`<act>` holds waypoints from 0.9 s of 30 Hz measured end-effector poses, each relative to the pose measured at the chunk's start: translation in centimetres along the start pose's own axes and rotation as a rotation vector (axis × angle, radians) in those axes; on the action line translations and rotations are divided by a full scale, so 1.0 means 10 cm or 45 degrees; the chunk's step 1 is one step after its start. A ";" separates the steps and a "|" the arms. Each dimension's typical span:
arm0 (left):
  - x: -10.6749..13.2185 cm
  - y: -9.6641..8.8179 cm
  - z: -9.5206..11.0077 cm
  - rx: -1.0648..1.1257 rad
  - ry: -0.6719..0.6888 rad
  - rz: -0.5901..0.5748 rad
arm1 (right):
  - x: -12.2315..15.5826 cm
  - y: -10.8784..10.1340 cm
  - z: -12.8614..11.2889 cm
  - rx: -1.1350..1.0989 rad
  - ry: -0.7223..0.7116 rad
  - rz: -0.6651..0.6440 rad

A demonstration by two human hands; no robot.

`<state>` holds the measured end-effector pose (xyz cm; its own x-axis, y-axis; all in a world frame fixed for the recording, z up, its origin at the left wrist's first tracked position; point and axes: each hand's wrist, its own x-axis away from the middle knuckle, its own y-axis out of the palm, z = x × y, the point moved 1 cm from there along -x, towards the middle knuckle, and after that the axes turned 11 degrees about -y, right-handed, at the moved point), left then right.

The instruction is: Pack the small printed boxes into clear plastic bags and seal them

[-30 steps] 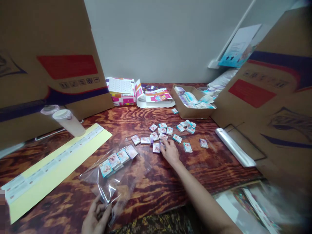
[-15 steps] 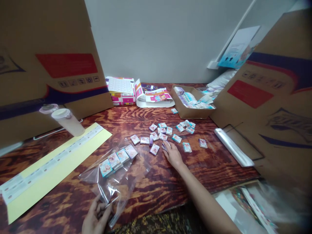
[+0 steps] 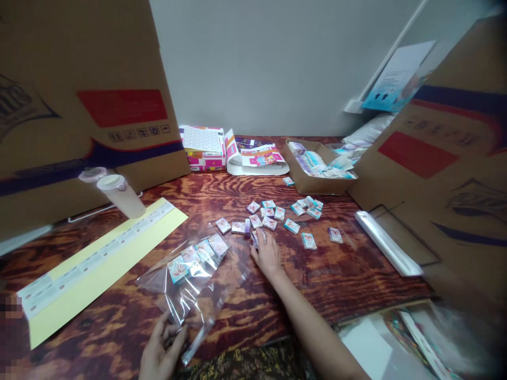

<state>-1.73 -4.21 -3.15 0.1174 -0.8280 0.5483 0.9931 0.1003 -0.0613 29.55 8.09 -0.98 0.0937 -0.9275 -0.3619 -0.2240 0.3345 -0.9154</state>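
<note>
A clear plastic bag (image 3: 206,301) lies on the wooden table, with several small printed boxes (image 3: 178,268) in a slanted row inside its far part. My left hand (image 3: 161,345) is closed on the near edge of this bag, fingers curled under and thumb along the film. Out to the right, my right hand (image 3: 268,257) reaches over the table, its fingertips closed on a small purple-and-white box (image 3: 255,238). My fingers partly cover it, and whether a second box is under them I cannot tell. Loose small boxes (image 3: 270,224) of the same kind lie scattered just beyond.
A cardboard tray (image 3: 317,184) of small packs stands at the back. Large cartons (image 3: 122,108) flank the table. A yellow strip sheet (image 3: 99,279) and a frosted jug (image 3: 122,198) are on the left; a roll of clear film (image 3: 388,244) lies on the right.
My right hand has moved left across the loose boxes, onto the spot where a box lay uncovered. My left hand keeps its hold on the bag. The view has shifted slightly.
</note>
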 end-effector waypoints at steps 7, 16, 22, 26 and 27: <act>0.01 0.02 0.03 -0.003 0.011 0.017 | 0.11 -0.26 0.40 -0.198 -0.269 -0.100; 0.06 0.03 0.10 -0.024 0.020 -0.014 | 0.13 -0.31 0.37 -0.192 -0.222 0.072; 0.06 0.03 0.09 -0.030 0.026 -0.001 | 0.21 -0.30 0.42 -0.208 -0.305 0.070; 0.07 0.04 0.08 -0.020 0.020 0.013 | 0.24 -0.20 0.44 -0.229 -0.300 0.113; 0.08 0.05 0.08 -0.015 0.022 0.022 | 0.24 -0.18 0.44 -0.229 -0.278 0.132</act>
<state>-1.14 -4.33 -2.09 0.1348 -0.8356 0.5325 0.9908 0.1086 -0.0805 34.41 5.99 -0.94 0.2631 -0.8255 -0.4993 -0.4097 0.3729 -0.8325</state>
